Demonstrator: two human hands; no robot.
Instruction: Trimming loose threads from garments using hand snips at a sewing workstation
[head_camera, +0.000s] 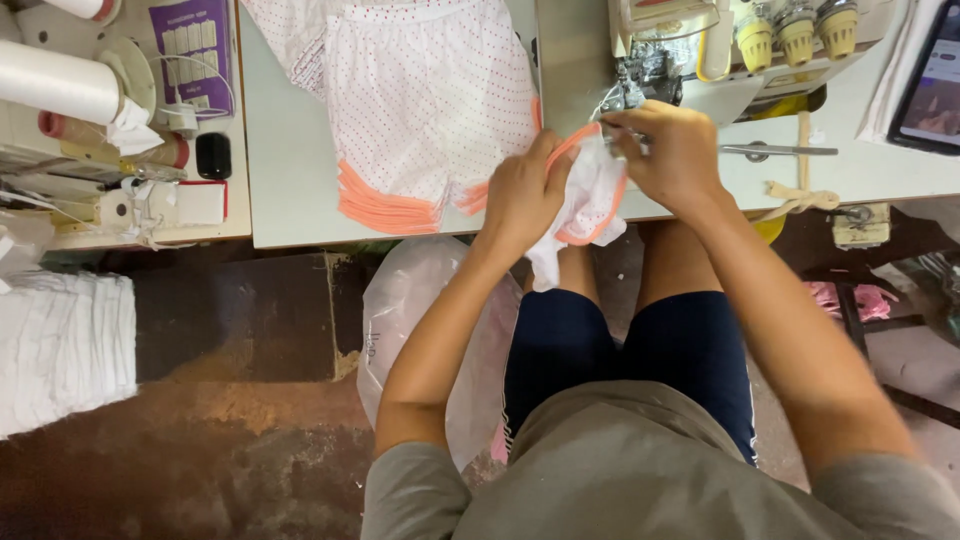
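I have both hands closed on the white garment piece (590, 195) with orange trim, left hand (522, 195) and right hand (670, 150) feeding it at the sewing machine (650, 70), while finished pieces (420, 110) lie stacked left on the tabletop (290, 170), so I judge more remains.

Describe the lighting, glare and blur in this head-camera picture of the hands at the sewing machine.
Head view: even, soft light on the table, with no hard shadows; the floor below is much dimmer. The white thread cone at far left is nearly blown out. The left hand, right hand and the white garment with orange trim look slightly soft. Straight edges bow near the frame borders, a wide-angle effect.
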